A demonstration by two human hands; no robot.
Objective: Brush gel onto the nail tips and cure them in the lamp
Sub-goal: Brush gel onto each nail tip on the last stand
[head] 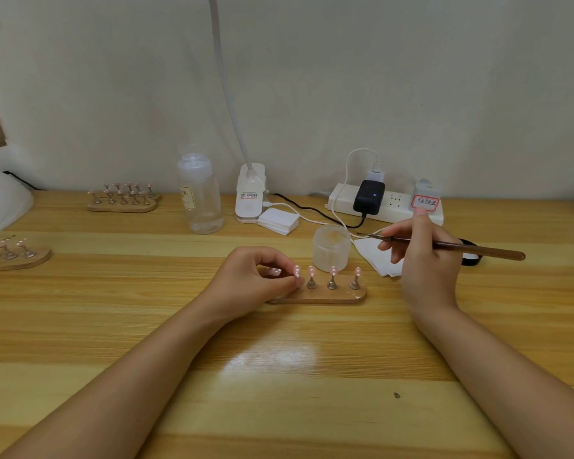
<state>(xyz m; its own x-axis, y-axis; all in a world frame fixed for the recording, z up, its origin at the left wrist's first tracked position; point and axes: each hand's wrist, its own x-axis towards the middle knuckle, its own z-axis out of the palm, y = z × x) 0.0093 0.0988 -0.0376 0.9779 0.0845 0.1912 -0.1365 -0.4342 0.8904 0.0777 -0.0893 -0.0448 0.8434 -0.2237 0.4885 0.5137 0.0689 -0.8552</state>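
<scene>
A small wooden holder (332,296) lies at the table's middle, carrying pink nail tips on metal stands (332,276). My left hand (256,279) pinches the leftmost stand with its nail tip (297,271) at the holder's left end. My right hand (424,256) holds a thin brown brush (471,249) like a pen, its bristle end pointing left above a frosted jar (331,248) just behind the holder. A white cure lamp (0,200) shows partly at the far left edge.
Two more wooden holders with nail tips sit at the left (10,255) and back left (123,197). A clear bottle (201,193), a clip desk lamp (251,197), wipes (279,220), a power strip (385,202) with cables and a small labelled bottle (424,197) line the back.
</scene>
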